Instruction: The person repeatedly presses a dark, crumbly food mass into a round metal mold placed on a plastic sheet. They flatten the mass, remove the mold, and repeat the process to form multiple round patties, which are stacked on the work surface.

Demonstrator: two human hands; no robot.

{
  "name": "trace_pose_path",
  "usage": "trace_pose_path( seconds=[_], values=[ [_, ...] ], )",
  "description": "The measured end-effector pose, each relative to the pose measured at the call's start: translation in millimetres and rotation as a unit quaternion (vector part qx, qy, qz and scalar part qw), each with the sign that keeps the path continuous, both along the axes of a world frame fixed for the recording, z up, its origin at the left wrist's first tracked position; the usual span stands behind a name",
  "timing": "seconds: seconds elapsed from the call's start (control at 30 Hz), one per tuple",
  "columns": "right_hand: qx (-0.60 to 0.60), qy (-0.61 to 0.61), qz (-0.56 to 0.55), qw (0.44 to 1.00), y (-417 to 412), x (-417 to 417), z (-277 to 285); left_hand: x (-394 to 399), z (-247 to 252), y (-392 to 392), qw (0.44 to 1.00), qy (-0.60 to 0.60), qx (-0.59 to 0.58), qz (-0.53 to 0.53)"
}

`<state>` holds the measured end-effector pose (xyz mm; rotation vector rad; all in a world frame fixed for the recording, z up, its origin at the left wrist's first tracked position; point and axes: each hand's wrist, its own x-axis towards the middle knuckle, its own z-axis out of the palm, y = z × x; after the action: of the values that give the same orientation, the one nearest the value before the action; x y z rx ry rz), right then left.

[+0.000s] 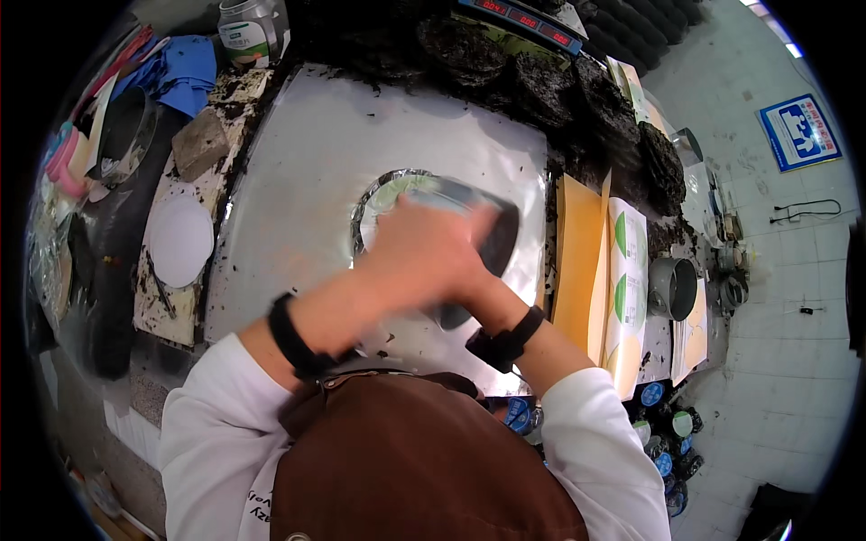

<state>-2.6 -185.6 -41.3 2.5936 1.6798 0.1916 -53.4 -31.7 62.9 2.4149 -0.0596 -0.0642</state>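
Note:
Both hands overlap and are blurred over a silvery work sheet. My left hand reaches in from the lower left, its fingers over a round pale piece with a dark, shiny rim. Against it lies my right hand, beside a dark grey round ring. The ring looks tilted, and its middle is hidden behind the hands. Whether either hand grips the ring or only touches it cannot be made out.
Dark, crumbly round cakes line the far edge, before a digital scale. Right are yellow paper sheets, printed wrappers and a grey ring. Left are white paper discs, a stone block and a plastic jar.

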Motion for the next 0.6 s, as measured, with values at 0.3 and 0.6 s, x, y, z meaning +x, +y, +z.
trace_pose_path(
  seconds=[0.3,0.6],
  values=[
    [0.371,0.876,-0.098,0.293,-53,26,-44,-42,-153,101,0.936,0.005,-0.31,0.17],
    [0.356,0.63,-0.367,0.585,-102,16,38,-89,-31,-2,0.958,0.001,0.152,-0.243]
  ],
)
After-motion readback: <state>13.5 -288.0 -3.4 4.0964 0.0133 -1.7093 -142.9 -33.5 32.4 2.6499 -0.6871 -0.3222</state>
